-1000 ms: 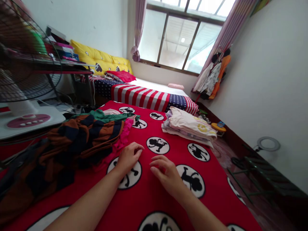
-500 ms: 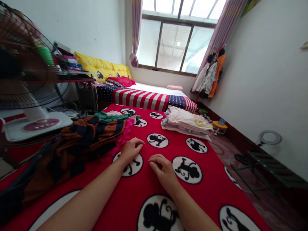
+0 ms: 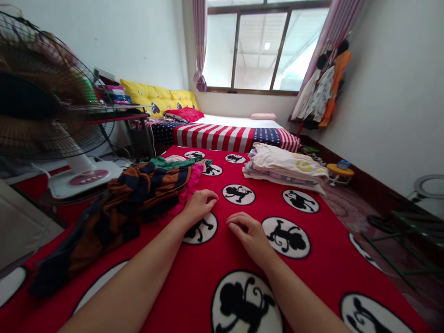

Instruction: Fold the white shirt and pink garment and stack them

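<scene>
My left hand [image 3: 203, 204] rests over a red cover [image 3: 189, 277] printed with black monkeys in white circles. Its fingers are loosely bent, the thumb stands apart, and nothing is in it. Close to its left lies a bright pink garment [image 3: 194, 182], beside a rumpled brown-and-navy striped garment [image 3: 114, 222]. My right hand [image 3: 248, 232] is a short way to the right and nearer to me, palm down, loosely curved, thumb apart from the fingers and holding nothing. A stack of folded pale clothes [image 3: 282, 165] sits beyond it at the far right of the cover.
A green garment [image 3: 173, 163] lies at the pile's far end. On the left stands an electric fan [image 3: 86, 178]. A bed with a stars-and-stripes cover [image 3: 222, 137] is behind. To the right are a yellow stool [image 3: 340, 170], a green folding stool [image 3: 412, 226] and hanging clothes [image 3: 324, 95].
The view has turned slightly left and tilted down, so everything appears shifted to the right. Both hands keep nearly the same pose above the cover. The clothes have not moved.
</scene>
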